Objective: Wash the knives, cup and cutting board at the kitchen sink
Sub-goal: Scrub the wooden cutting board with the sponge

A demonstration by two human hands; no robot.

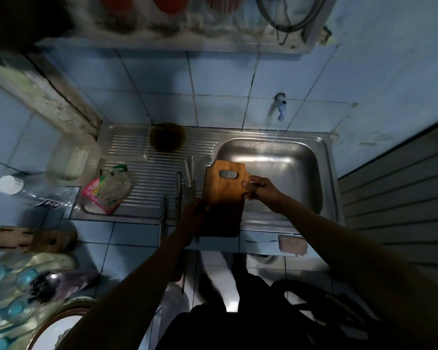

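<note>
Both hands hold the wooden board [224,198] over the sink [324,152] edge.
Left hand [194,213] grips its near side; right hand [257,188] pinches its far edge by the slot. No writing legible.

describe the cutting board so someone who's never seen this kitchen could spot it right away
Start at the steel sink under the wall tap. At the basin's left edge, where the ribbed drainboard ends, lies the cutting board, with both hands gripping its sides. It is the only flat wooden slab there, orange-brown, with an oval handle slot at its far end.
</note>
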